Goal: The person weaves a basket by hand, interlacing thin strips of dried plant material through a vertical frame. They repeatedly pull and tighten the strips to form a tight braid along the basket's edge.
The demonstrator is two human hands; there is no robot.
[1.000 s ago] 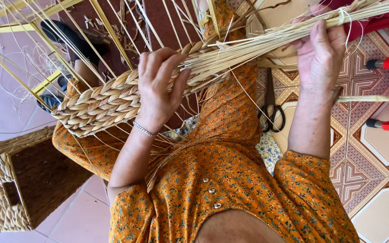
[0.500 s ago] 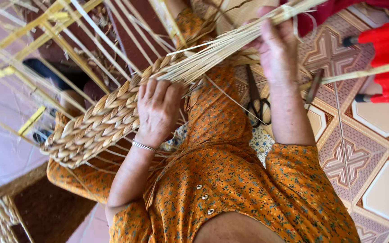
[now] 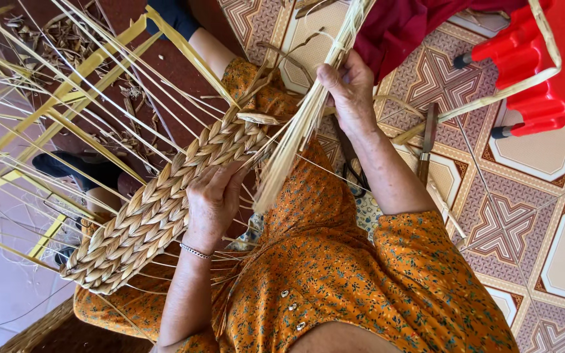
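A: What is held by the hands at this moment?

B: The left hand is closed over the edge of a wide, pale-tan braided mat of dried plant fibre, with the fingers curled against the last plaits. A thick bundle of loose straw-coloured strands is gripped in the fist of the right hand and held up and away from the mat.

A: Where is the mat lying?

B: It is laid slantwise across the lap, on the orange flower-printed dress, with its woven end near the left hand and its unfinished end meeting the bundle.

A: How might this step be done well?

B: The bundle is probably best kept taut and in line with the braid, so that slack is not worked into the next plait. The finished edge should be pinned firmly by the left hand, and the thin stray fibres fanning out beyond the mat kept clear of the strands in use.

A: What lies around?

B: Dark-handled scissors rest on the patterned tiled floor beside the right forearm. A red plastic stool stands farther out.
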